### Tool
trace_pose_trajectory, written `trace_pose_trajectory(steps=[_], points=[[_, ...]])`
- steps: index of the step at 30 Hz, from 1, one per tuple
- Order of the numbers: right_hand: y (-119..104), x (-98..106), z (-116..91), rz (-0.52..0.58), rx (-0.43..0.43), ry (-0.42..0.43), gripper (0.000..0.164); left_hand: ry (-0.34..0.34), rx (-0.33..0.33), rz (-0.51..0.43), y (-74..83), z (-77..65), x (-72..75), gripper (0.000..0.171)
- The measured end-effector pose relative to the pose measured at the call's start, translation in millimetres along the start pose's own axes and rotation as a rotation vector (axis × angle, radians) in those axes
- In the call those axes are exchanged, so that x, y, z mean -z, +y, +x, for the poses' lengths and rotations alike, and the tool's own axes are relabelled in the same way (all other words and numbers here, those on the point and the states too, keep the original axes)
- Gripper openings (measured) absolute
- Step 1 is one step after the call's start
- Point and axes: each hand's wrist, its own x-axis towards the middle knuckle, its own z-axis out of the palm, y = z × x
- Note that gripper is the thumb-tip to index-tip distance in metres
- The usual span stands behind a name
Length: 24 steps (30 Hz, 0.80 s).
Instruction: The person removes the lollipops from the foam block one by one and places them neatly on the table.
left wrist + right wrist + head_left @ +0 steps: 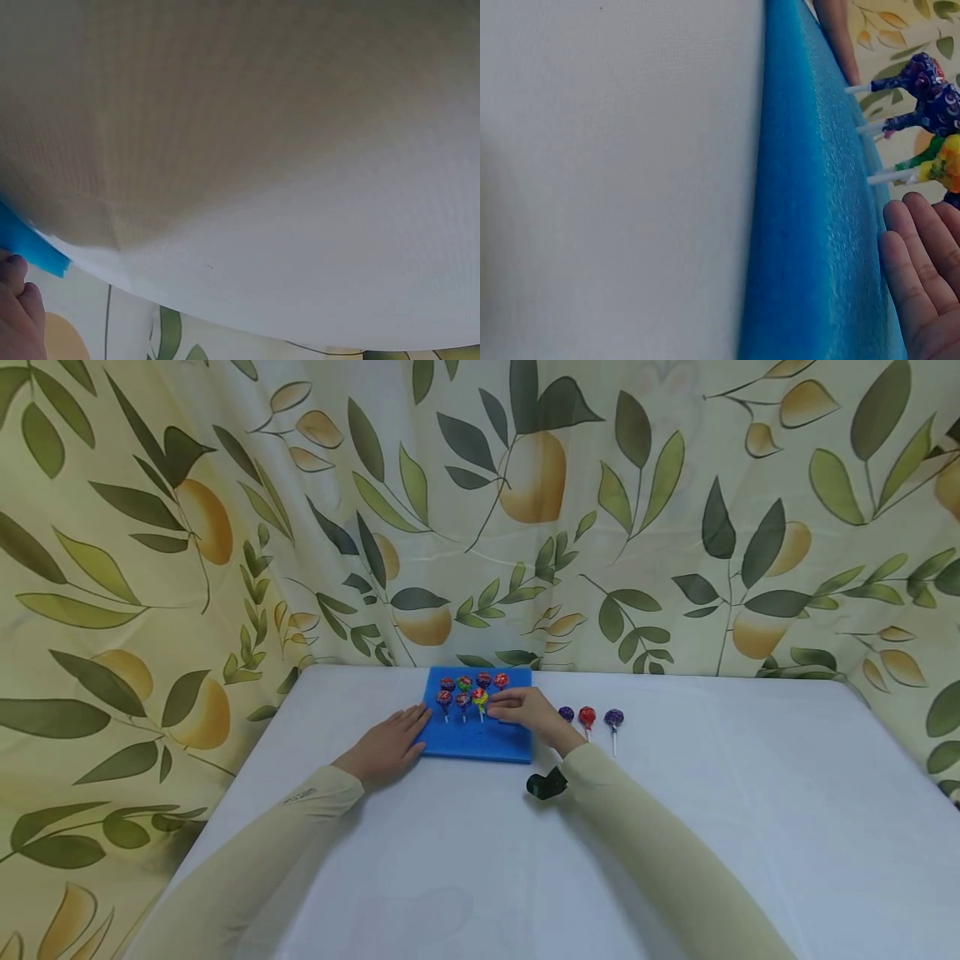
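Note:
A blue foam board holds several wrapped lollipops upright in two rows. My left hand rests along its left edge with fingers stretched out; a bit of that hand shows in the left wrist view. My right hand is over the board's right part, fingertips right beside a yellow lollipop in the front row. In the right wrist view its fingers look fairly straight, below the yellow lollipop. Its thumb is hidden there, and I cannot tell whether it pinches a lollipop.
On the white table, right of the board, lie a red lollipop and a purple lollipop, with another purple lollipop partly behind the right wrist. A black device sits at the right cuff. A leaf-patterned curtain hangs behind.

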Motion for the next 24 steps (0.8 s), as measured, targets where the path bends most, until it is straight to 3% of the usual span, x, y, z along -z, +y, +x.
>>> trace_pose_trajectory(steps=[24], points=[[-5.7,-22.3,12.7,-0.027,-0.041,0.120,0.032,0.006,0.006,-0.017,3.2,-1.7,2.4,0.061]])
